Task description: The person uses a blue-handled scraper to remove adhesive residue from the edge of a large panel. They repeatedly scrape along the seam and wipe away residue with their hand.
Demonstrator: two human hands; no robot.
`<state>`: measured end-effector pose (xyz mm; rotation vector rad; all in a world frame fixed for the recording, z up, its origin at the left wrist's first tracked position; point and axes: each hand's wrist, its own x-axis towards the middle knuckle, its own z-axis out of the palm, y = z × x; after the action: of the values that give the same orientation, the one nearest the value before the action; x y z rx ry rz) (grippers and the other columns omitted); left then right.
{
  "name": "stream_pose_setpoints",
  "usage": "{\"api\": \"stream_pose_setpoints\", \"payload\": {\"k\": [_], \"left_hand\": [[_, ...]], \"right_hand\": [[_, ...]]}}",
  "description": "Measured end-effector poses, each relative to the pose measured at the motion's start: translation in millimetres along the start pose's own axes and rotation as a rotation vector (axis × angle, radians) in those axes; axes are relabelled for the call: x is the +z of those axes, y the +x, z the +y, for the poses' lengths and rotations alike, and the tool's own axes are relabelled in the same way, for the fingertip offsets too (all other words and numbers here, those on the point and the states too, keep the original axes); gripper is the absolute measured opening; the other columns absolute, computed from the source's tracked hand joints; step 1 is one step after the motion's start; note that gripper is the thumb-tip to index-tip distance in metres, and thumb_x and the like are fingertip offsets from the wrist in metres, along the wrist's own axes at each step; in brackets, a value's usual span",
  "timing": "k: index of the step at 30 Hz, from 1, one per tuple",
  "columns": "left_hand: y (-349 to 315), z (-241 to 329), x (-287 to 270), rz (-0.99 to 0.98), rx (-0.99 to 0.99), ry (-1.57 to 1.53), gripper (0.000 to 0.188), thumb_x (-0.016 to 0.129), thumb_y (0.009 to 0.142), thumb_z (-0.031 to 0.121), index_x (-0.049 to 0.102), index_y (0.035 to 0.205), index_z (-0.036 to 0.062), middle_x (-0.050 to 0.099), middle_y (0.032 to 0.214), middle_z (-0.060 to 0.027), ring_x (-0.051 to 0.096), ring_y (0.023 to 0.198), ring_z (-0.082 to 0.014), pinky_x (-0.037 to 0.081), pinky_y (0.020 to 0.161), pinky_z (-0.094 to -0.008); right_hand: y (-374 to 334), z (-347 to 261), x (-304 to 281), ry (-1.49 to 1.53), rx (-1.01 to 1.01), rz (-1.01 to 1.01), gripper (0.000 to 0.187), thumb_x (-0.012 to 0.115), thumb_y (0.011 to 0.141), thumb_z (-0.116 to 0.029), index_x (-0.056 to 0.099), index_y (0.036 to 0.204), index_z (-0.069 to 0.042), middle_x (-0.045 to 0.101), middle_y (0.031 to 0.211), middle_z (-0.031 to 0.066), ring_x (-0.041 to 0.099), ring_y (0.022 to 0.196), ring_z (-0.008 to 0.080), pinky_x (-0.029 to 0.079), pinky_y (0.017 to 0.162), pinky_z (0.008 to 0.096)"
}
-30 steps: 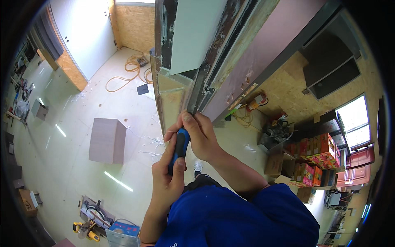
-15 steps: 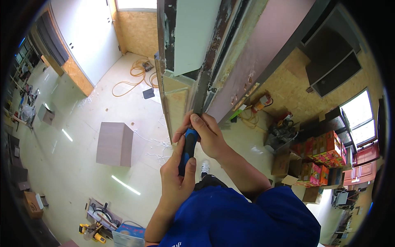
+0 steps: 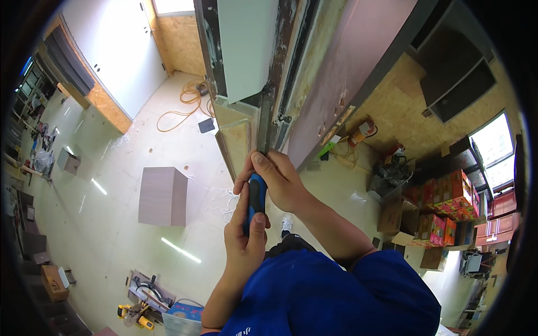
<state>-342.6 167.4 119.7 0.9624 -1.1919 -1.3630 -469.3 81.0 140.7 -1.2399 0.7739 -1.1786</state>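
Note:
Low on the handle, my left hand [image 3: 242, 232] is closed round a blue-and-black-handled tool [image 3: 256, 204]. A narrow, flat grey blade [image 3: 263, 126] appears to run up from it; whether it is a chisel or a file I cannot tell. My right hand [image 3: 280, 178] pinches the blade just above the handle, its thumb lying along it. The blade's far end reaches into the worn edge of a tall panel [image 3: 288, 73], where white and black residue sticks to dark strips. Beside that edge stands a pale sheet [image 3: 245, 50] with a cut-off lower corner.
On the floor at left is a grey-brown box [image 3: 162, 196], with white string scraps [image 3: 221, 204] near it. An orange cord [image 3: 188, 101] lies coiled farther off. A mitre saw [image 3: 148, 291] sits at lower left. Stacked colourful cartons [image 3: 448, 199] stand at right.
The view has shifted slightly, so the floor things sit a little farther right and the panel top leans left. Both hands keep their hold on the tool, nearly unmoved.

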Motion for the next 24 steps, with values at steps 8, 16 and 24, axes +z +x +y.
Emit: {"api": "stream_pose_setpoints", "payload": {"k": [8, 16, 24], "left_hand": [[-8.5, -7.5, -6.8, -0.022, -0.115, -0.118, 0.054, 0.049, 0.102, 0.016, 0.031, 0.151, 0.0035, 0.056, 0.078, -0.0020, 0.042, 0.053, -0.0013, 0.034, 0.048, -0.0169], [-8.2, -7.7, -6.7, 0.016, -0.028, -0.011, 0.053, 0.052, 0.100, 0.013, 0.036, 0.150, 0.0043, 0.055, 0.080, -0.0001, 0.044, 0.059, -0.0029, 0.038, 0.054, -0.0188], [-9.3, -19.9, -9.5, 0.008, -0.114, -0.075, 0.052, 0.052, 0.102, 0.018, 0.037, 0.150, 0.0043, 0.055, 0.076, 0.0001, 0.043, 0.056, -0.0027, 0.037, 0.051, -0.0191]], "right_hand": [[-7.8, 21.5, -4.6, -0.029, 0.031, 0.000, 0.037, 0.035, 0.107, -0.034, 0.050, 0.089, -0.006, 0.069, 0.082, 0.0166, 0.064, 0.074, 0.0154, 0.052, 0.070, 0.0278], [-7.3, 22.1, -3.3, -0.021, 0.050, 0.006, 0.033, 0.034, 0.107, -0.033, 0.045, 0.091, -0.007, 0.069, 0.082, 0.0174, 0.065, 0.074, 0.0160, 0.053, 0.071, 0.0277], [-10.2, 30.1, -5.2, -0.105, 0.047, 0.017, 0.032, 0.035, 0.107, -0.030, 0.046, 0.088, -0.006, 0.069, 0.080, 0.0173, 0.066, 0.073, 0.0166, 0.053, 0.069, 0.0288]]}}
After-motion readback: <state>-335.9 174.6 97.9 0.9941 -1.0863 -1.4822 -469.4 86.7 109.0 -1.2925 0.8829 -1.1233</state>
